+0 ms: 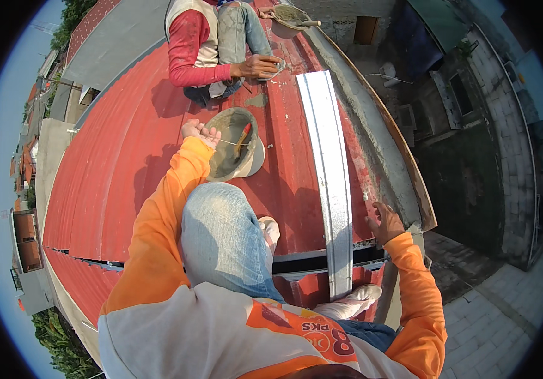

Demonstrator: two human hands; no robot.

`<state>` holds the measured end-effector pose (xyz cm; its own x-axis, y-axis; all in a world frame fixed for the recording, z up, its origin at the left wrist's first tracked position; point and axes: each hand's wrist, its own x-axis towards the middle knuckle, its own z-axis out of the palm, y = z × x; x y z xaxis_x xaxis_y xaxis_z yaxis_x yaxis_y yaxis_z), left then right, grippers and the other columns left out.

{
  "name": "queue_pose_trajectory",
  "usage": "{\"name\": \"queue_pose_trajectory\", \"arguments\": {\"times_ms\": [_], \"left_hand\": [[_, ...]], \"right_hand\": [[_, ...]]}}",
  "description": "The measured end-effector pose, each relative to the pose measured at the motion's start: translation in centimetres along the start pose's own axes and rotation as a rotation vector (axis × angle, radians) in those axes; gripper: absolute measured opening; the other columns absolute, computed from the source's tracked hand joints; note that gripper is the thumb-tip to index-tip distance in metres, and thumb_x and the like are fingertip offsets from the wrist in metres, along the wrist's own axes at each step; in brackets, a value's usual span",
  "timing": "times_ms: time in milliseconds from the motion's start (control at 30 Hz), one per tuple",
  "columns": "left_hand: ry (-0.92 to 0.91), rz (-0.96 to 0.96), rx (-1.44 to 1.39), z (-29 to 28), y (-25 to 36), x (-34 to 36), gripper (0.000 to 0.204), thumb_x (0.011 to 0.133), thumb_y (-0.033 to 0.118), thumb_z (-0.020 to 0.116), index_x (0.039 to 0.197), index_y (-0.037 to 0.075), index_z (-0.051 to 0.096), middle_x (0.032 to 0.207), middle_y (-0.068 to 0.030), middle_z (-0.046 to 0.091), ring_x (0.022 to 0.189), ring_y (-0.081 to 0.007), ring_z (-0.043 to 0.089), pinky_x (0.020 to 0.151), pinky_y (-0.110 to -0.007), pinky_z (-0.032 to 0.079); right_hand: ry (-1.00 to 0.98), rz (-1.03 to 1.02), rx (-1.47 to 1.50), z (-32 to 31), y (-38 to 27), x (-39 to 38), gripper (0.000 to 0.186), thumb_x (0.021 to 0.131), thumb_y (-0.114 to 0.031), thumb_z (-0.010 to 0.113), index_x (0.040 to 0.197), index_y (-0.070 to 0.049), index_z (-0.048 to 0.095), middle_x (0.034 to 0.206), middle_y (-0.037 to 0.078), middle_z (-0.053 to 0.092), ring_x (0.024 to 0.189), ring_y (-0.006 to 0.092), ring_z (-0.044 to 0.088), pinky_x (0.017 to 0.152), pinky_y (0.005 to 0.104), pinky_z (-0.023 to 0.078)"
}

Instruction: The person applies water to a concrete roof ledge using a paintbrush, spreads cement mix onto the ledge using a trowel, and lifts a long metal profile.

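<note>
My left hand (202,133) is closed round the thin wire handle of a bucket (258,158). The bucket tilts on the red roof in front of my bent knee, its inside coated with grey mortar. A tool with a red and yellow handle (244,134) lies in it; its working end is hard to make out. My right hand (386,223) holds nothing, fingers apart, beside the roof's right edge. Between my hands a long silver metal strip (326,151) runs along the roof, its near end by my right foot.
A co-worker in pink sleeves (190,60) crouches ahead, one hand (257,66) low at the roof. Beyond is a mortar basin (292,25). A mortared ledge (372,136) with a board borders the right side, above a deep drop. A dark gap (366,254) crosses the corrugated sheets near my feet.
</note>
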<state>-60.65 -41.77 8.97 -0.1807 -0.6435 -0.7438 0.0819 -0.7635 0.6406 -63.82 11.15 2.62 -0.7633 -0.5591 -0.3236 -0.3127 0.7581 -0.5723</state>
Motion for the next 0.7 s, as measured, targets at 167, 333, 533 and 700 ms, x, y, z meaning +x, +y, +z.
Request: {"name": "queue_pose_trajectory", "arguments": {"times_ms": [167, 333, 533, 700], "left_hand": [[-0.042, 0.080, 0.148, -4.7, 3.2, -0.4, 0.018, 0.080, 0.025, 0.055, 0.068, 0.017, 0.046, 0.058, 0.0027, 0.040, 0.059, -0.0162, 0.043, 0.069, -0.039, 0.042], [-0.103, 0.095, 0.283, -7.7, 5.9, -6.8, 0.011, 0.082, 0.021, 0.058, 0.078, 0.016, 0.049, 0.058, 0.0026, 0.037, 0.056, -0.0151, 0.039, 0.061, -0.034, 0.039], [-0.064, 0.173, 0.484, -12.6, 11.6, -12.0, 0.022, 0.087, 0.024, 0.056, 0.101, 0.008, 0.052, 0.069, 0.0002, 0.036, 0.062, -0.0147, 0.041, 0.058, -0.033, 0.041], [0.025, 0.191, 0.551, -18.4, 14.1, -16.6, 0.021, 0.090, 0.025, 0.053, 0.102, 0.008, 0.052, 0.069, 0.0002, 0.036, 0.061, -0.0136, 0.043, 0.057, -0.033, 0.041]], "right_hand": [[-0.041, -0.041, 0.047, -0.2, 0.6, 0.4, 0.047, 0.083, -0.023, 0.066, 0.121, -0.001, 0.051, 0.098, 0.020, 0.063, 0.089, 0.0332, 0.064, 0.082, 0.0408, 0.050], [0.020, -0.071, 0.046, 0.1, 2.9, -0.5, 0.040, 0.085, -0.019, 0.065, 0.119, -0.001, 0.054, 0.094, 0.018, 0.064, 0.084, 0.0291, 0.065, 0.074, 0.0384, 0.052], [-0.057, 0.026, 0.161, -0.5, 4.2, -2.7, 0.035, 0.092, -0.019, 0.058, 0.121, 0.000, 0.053, 0.089, 0.011, 0.065, 0.078, 0.0172, 0.063, 0.071, 0.0301, 0.050], [-0.090, 0.029, 0.113, -1.5, 3.8, -1.8, 0.036, 0.093, -0.022, 0.059, 0.121, 0.000, 0.054, 0.096, 0.015, 0.066, 0.085, 0.0214, 0.065, 0.075, 0.0309, 0.051]]}}
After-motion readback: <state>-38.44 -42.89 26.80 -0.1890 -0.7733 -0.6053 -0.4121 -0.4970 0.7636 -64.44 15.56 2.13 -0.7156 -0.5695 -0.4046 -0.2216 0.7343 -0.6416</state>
